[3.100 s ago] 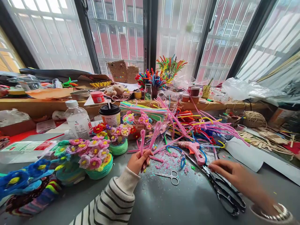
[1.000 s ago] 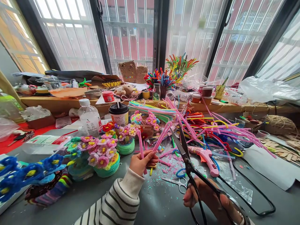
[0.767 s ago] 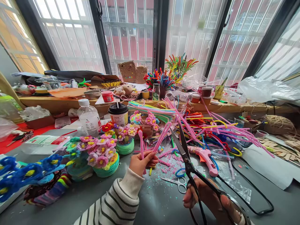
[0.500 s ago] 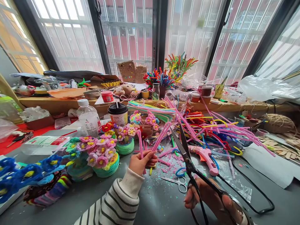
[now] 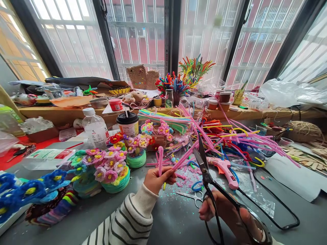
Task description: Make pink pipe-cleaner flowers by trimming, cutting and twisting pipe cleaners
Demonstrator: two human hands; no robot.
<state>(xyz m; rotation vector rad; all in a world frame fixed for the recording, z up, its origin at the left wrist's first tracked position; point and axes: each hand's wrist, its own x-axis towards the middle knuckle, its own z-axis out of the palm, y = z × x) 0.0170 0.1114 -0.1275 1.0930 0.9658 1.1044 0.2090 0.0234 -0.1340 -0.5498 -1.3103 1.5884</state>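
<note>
My left hand (image 5: 158, 179) is closed round pink pipe cleaners (image 5: 185, 156); one piece stands upright with a folded top, and another slants up to the right. The tip of the slanted piece lies between the parted blades of large black scissors (image 5: 206, 175). My right hand (image 5: 222, 207) holds these scissors by their handles, with fingers and thumb through the loops. On the table below are small silver scissors (image 5: 195, 197) and scattered pink clippings (image 5: 181, 182). A pink glue gun (image 5: 226, 170) lies just beyond the black scissors.
Pots of fuzzy flowers (image 5: 116, 178), a water bottle (image 5: 95, 131) and a lidded cup (image 5: 127, 124) stand at the left. Bundled pipe cleaners (image 5: 245, 139) spread behind and right. A black cable (image 5: 283, 226) loops at the right, near white paper (image 5: 296, 177).
My left hand has moved slightly right, bringing the slanted pink piece between the scissor blades. The black scissors have shifted a little, and their blades look less widely parted.
</note>
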